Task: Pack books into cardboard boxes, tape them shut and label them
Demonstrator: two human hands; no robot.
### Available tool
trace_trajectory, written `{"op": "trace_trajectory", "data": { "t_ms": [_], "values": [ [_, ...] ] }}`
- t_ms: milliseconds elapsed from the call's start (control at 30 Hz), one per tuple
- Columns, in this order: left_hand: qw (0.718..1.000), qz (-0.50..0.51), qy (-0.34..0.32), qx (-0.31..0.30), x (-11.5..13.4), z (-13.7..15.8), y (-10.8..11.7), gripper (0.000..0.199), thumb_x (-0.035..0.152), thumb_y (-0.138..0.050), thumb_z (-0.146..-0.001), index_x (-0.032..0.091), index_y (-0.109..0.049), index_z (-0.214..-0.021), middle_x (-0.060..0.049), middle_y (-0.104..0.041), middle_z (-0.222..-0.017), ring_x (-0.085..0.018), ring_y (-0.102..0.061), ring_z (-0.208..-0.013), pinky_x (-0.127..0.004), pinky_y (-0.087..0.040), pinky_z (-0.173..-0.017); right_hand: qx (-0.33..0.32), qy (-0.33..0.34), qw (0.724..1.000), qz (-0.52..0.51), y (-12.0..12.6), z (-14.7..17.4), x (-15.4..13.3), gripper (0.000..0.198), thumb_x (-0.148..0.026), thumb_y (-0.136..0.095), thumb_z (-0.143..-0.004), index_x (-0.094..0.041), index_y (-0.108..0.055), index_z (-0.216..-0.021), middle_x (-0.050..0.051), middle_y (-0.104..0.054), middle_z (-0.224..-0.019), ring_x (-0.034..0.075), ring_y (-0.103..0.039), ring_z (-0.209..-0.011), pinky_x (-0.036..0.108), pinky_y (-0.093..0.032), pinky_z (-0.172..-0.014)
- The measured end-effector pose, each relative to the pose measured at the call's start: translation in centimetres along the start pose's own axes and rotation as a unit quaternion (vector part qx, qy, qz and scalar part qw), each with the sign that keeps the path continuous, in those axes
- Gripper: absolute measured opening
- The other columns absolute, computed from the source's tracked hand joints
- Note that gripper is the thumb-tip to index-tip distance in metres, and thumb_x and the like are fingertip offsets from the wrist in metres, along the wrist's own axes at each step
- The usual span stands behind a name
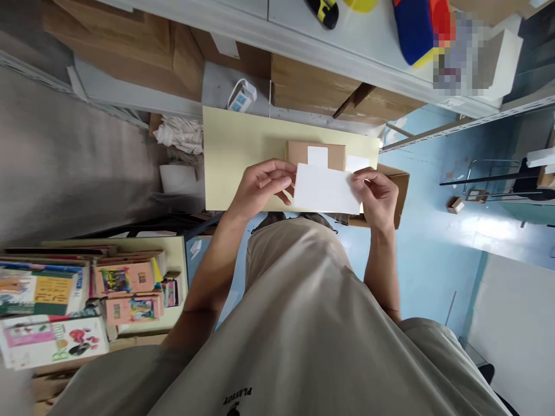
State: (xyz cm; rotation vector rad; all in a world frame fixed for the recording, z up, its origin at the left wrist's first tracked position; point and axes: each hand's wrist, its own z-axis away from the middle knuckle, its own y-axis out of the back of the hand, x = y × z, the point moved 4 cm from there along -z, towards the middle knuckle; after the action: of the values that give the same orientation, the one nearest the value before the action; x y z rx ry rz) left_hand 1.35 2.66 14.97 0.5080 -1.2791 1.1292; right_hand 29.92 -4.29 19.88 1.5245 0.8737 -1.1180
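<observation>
A blank white rectangular sheet point(327, 189), like a paper label, is held up above the table. My right hand point(378, 193) pinches its right end between thumb and fingers. At the sheet's left edge, my left hand point(264, 188) has its fingers loosely bent and apart, with no firm grip visible. Just behind the sheet lies a closed brown cardboard box point(299, 151) with a white label point(318, 156) on top, partly covered by the sheet. Another white paper point(356, 163) lies right of the box, partly hidden.
Beneath the hands is a pale yellow tabletop point(234, 156). A power strip point(243, 99) sits behind it, beside large cartons point(312, 81) under a shelf point(243, 20). An open carton point(401, 188) stands at the right, and stacked books point(130, 280) lie at the left.
</observation>
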Motion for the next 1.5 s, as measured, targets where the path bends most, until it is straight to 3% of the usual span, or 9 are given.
{"op": "trace_trajectory", "data": {
  "t_ms": [167,367,533,733,867,1000,1367,1500],
  "values": [
    [0.997,0.0,0.039,-0.074,0.7,1.9,1.5,0.042,0.057,-0.097,-0.087,0.018,-0.081,-0.094,-0.014,-0.086,-0.091,-0.032,-0.088,-0.08,-0.041,-0.072,-0.063,0.005,-0.001,1.0,0.022,-2.0,-1.0,-0.4,0.037,-0.068,-0.094,-0.097,-0.031,-0.086,-0.103,0.004,-0.082,-0.105,0.025,-0.077,-0.097,0.045,-0.069,-0.087],
    [0.998,0.004,0.019,-0.056,1.7,2.8,2.9,0.042,0.058,-0.095,-0.088,0.021,-0.075,-0.087,-0.009,-0.084,-0.083,-0.027,-0.084,-0.072,-0.037,-0.067,-0.058,-0.015,0.005,0.999,0.04,-3.5,-2.0,-0.6,0.034,-0.065,-0.092,-0.101,-0.032,-0.086,-0.104,0.003,-0.082,-0.105,0.025,-0.079,-0.103,0.047,-0.071,-0.091],
    [0.999,0.001,0.019,-0.042,1.5,2.9,4.0,0.042,0.056,-0.098,-0.086,0.021,-0.075,-0.087,-0.01,-0.083,-0.082,-0.029,-0.085,-0.076,-0.038,-0.067,-0.059,-0.045,0.003,0.998,0.043,-4.7,-2.8,-0.2,0.032,-0.064,-0.089,-0.104,-0.032,-0.085,-0.111,0.003,-0.081,-0.11,0.026,-0.079,-0.107,0.047,-0.073,-0.094],
    [0.999,-0.013,0.002,-0.034,1.4,2.8,5.0,0.04,0.056,-0.096,-0.088,0.02,-0.078,-0.086,-0.01,-0.083,-0.083,-0.029,-0.085,-0.077,-0.035,-0.066,-0.058,-0.084,0.025,0.988,0.124,-9.0,-2.2,-1.6,0.029,-0.061,-0.086,-0.107,-0.034,-0.085,-0.117,0.008,-0.08,-0.133,0.033,-0.076,-0.137,0.052,-0.073,-0.104],
    [0.998,-0.053,-0.012,-0.031,1.3,2.4,5.5,0.035,0.054,-0.092,-0.091,0.02,-0.082,-0.089,-0.008,-0.083,-0.082,-0.026,-0.085,-0.078,-0.032,-0.067,-0.062,-0.146,0.026,0.983,0.108,-12.6,-0.2,-4.1,0.027,-0.06,-0.085,-0.109,-0.033,-0.085,-0.113,0.007,-0.083,-0.116,0.03,-0.08,-0.117,0.051,-0.074,-0.098],
    [0.993,-0.109,-0.039,-0.03,1.1,1.9,6.1,0.028,0.047,-0.089,-0.092,0.019,-0.084,-0.09,-0.007,-0.084,-0.084,-0.023,-0.083,-0.081,-0.029,-0.065,-0.066,-0.146,0.022,0.982,0.119,-14.9,0.6,-5.4,0.029,-0.06,-0.09,-0.104,-0.033,-0.085,-0.112,0.006,-0.084,-0.109,0.029,-0.079,-0.106,0.048,-0.073,-0.09],
    [0.99,-0.139,-0.027,-0.023,0.1,1.3,8.1,0.025,0.045,-0.084,-0.09,0.02,-0.083,-0.089,-0.006,-0.083,-0.083,-0.022,-0.079,-0.079,-0.027,-0.062,-0.065,-0.174,-0.029,0.974,0.14,-17.6,-1.0,-4.3,0.019,-0.047,-0.09,-0.101,-0.032,-0.082,-0.107,0.003,-0.082,-0.104,0.025,-0.078,-0.096,0.043,-0.071,-0.085],
    [0.986,-0.164,-0.023,0.003,-1.7,0.5,9.9,0.019,0.039,-0.082,-0.087,0.021,-0.082,-0.087,-0.005,-0.082,-0.083,-0.021,-0.078,-0.079,-0.027,-0.061,-0.067,-0.163,-0.05,0.976,0.139,-18.0,-1.4,-3.2,0.015,-0.044,-0.088,-0.101,-0.031,-0.081,-0.103,0.003,-0.081,-0.1,0.024,-0.076,-0.093,0.042,-0.069,-0.083]
  ]
}}
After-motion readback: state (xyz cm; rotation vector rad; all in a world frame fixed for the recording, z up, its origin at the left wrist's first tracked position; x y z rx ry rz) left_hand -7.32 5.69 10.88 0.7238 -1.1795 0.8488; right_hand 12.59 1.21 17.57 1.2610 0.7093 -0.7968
